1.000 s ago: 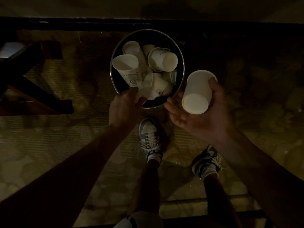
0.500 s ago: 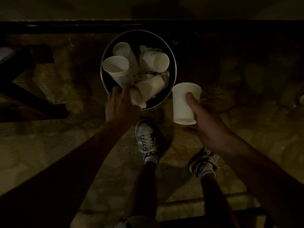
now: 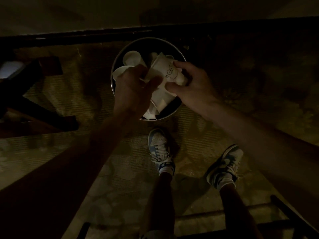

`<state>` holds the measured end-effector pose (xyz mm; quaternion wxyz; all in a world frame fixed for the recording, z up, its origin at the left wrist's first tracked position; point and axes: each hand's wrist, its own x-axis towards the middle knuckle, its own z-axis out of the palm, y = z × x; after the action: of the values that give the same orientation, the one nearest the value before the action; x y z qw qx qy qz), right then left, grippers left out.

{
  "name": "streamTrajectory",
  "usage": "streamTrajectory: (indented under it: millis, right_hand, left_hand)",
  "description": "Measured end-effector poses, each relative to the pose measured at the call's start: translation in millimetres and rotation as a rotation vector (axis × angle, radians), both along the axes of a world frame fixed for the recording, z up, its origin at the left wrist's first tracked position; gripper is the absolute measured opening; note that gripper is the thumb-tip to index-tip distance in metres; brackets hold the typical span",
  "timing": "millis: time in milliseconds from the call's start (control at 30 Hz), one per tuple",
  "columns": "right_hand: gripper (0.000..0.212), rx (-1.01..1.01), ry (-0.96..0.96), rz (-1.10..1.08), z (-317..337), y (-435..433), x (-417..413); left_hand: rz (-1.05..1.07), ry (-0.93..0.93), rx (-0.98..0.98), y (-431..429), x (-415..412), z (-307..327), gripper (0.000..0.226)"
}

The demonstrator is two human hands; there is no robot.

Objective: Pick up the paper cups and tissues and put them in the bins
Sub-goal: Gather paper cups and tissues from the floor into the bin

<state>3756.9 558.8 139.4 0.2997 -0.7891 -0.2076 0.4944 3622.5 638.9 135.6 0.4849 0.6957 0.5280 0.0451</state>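
Note:
A round metal bin (image 3: 182, 56) stands on the floor in front of my feet, filled with several white paper cups (image 3: 132, 58) and a crumpled tissue (image 3: 151, 115) at its near rim. My right hand (image 3: 194, 87) grips a white paper cup with a printed drawing (image 3: 164, 70), lying tilted over the bin's right half. My left hand (image 3: 134, 90) hovers over the bin's left half with fingers loosely spread, blurred and hiding some cups. I cannot tell whether it touches them.
Dark wooden furniture legs (image 3: 39, 107) stand to the left of the bin. My two sneakers (image 3: 160, 149) (image 3: 226, 163) are just behind it. A dark baseboard (image 3: 86, 34) runs along the wall beyond. Dark rails (image 3: 290, 214) cross the bottom right.
My right hand carried its cup from beside the bin to over it, now tilted. My left hand let the tissue go into the bin, then moved up over the cups.

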Motion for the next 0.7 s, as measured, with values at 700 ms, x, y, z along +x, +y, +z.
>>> streamTrajectory:
  millis: [700]
  right_hand:
    - [0.031, -0.007, -0.11, 0.045, 1.9, -43.5, 1.6]
  left_hand:
    - [-0.173, 0.243, 0.294, 12.6, 13.0, -10.3, 0.038]
